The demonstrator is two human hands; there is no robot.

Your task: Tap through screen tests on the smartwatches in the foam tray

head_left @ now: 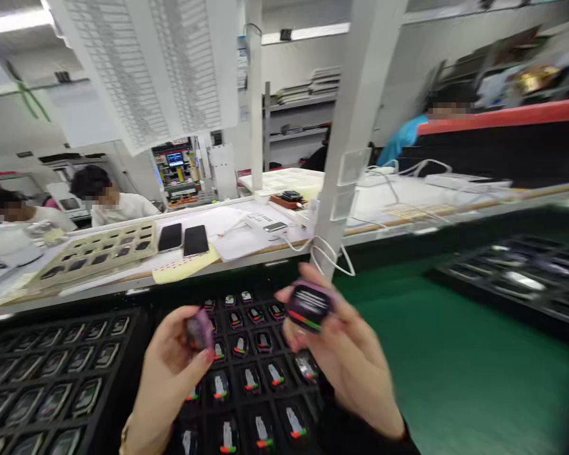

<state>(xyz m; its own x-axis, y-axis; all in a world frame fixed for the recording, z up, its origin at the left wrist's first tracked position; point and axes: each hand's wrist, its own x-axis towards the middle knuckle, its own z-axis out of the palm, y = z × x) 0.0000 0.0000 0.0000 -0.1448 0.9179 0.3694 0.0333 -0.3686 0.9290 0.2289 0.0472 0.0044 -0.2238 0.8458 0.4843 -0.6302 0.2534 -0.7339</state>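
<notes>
My right hand grips a smartwatch case by its edges, its lit screen facing me with white text and a red-green strip. In my left hand is another smartwatch case, purplish at the rim and tilted side-on; motion blurs its face. Both hands are above a black compartment tray. Several watch cases lie in its pockets, many with lit screens showing a pale figure and red and green marks. My forearms and hands cover parts of the tray.
Another black tray of watch cases is at left, and a blurred tray lies right on the green mat. Above runs a shelf with phones, a beige tray and white cables. A white post rises ahead. Several people sit beyond.
</notes>
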